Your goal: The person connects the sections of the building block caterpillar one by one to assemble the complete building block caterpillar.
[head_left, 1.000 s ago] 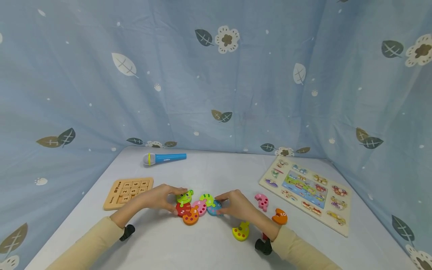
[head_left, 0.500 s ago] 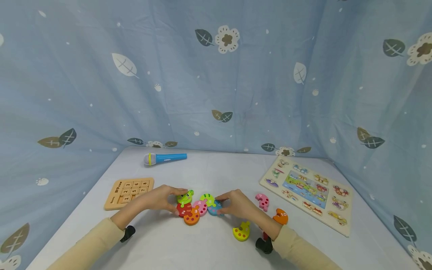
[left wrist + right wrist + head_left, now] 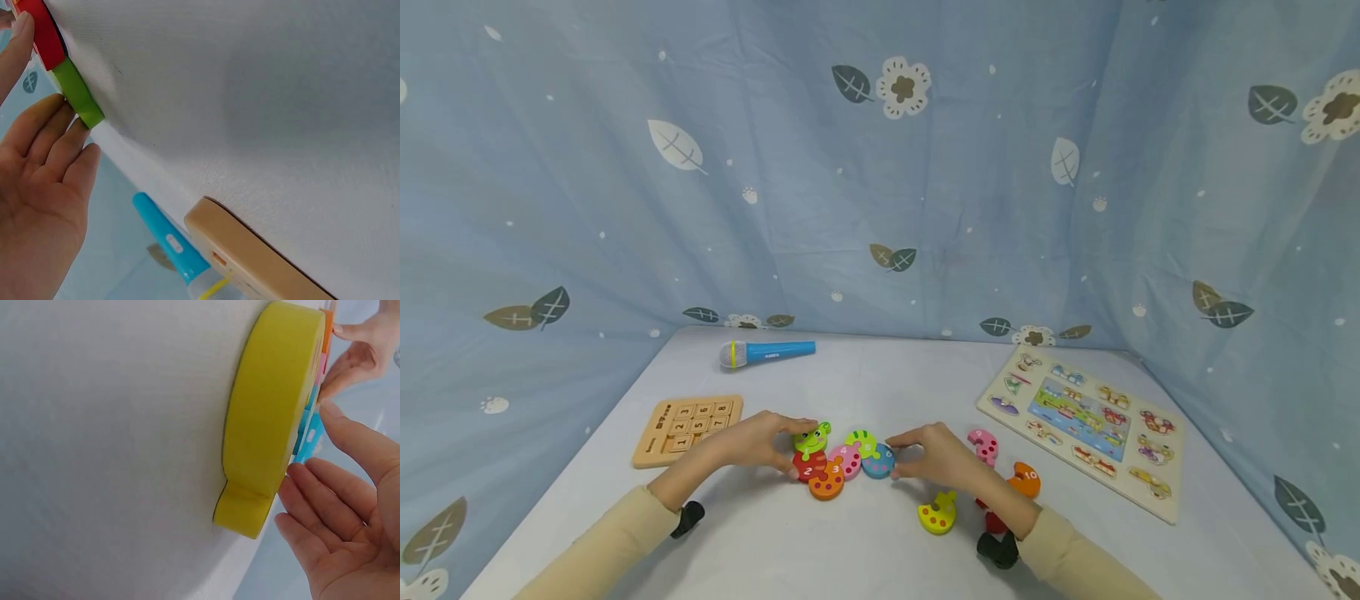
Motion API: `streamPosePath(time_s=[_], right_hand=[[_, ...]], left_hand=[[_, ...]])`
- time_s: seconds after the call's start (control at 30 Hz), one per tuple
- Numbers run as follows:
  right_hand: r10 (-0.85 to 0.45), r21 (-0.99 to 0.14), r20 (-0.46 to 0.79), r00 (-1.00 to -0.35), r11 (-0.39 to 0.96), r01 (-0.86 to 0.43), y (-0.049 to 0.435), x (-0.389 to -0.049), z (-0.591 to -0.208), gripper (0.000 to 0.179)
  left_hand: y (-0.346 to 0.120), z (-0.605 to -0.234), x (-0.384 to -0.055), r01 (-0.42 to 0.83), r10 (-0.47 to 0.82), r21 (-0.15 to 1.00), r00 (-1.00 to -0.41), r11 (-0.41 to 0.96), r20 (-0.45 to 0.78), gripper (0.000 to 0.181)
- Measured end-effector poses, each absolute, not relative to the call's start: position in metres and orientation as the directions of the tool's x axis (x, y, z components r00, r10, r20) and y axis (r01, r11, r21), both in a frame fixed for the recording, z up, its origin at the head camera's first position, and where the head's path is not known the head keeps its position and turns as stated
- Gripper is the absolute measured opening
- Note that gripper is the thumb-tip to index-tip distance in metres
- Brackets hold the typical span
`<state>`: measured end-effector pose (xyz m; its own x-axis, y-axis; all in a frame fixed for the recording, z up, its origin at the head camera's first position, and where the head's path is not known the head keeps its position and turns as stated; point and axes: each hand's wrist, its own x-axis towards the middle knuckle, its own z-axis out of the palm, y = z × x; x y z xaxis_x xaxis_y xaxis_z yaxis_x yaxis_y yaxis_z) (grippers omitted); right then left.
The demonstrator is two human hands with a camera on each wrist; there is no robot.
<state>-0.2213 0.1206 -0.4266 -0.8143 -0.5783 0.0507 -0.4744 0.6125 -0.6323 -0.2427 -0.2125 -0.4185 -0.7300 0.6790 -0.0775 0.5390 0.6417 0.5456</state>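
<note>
In the head view, a row of joined, numbered caterpillar puzzle pieces lies mid-table, led by a smiling green head piece (image 3: 809, 440). My left hand (image 3: 754, 438) holds its left end, fingers at the green head and thumb against the red piece (image 3: 808, 467). Orange, pink and light green pieces lead on to the blue piece (image 3: 877, 462) marked 6. My right hand (image 3: 946, 457) is at the right edge of that blue piece, thumb and fingers spread. A loose yellow piece (image 3: 937, 518) lies below the right hand; it looms large in the right wrist view.
Pink (image 3: 983, 447) and orange (image 3: 1024, 480) loose pieces lie by the right forearm, which partly hides red ones. A wooden number board (image 3: 658, 450) sits at left, a blue toy microphone (image 3: 778, 350) behind it. A picture puzzle board (image 3: 1138, 492) lies at right.
My right hand has let go of the blue piece and drawn slightly to the right, uncovering its number 6. My left hand has stayed in place on the green and red pieces.
</note>
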Motion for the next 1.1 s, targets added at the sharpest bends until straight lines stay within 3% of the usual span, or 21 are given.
streamPosePath(time_s=[0.57, 1.1], right_hand=[[-0.572, -0.670, 0.093, -0.815, 0.570, -0.476, 0.138, -0.214, -0.423, 0.048], [-0.531, -0.680, 0.045, -0.846, 0.604, -0.416, 0.152, -0.200, -0.421, 0.045]], left_hand=[[-0.214, -0.419, -0.241, 0.558, 0.692, 0.551, -0.720, 0.621, -0.051, 0.074], [-0.214, -0.417, -0.240, 0.563, 0.700, 0.564, -0.713, 0.604, -0.038, 0.073]])
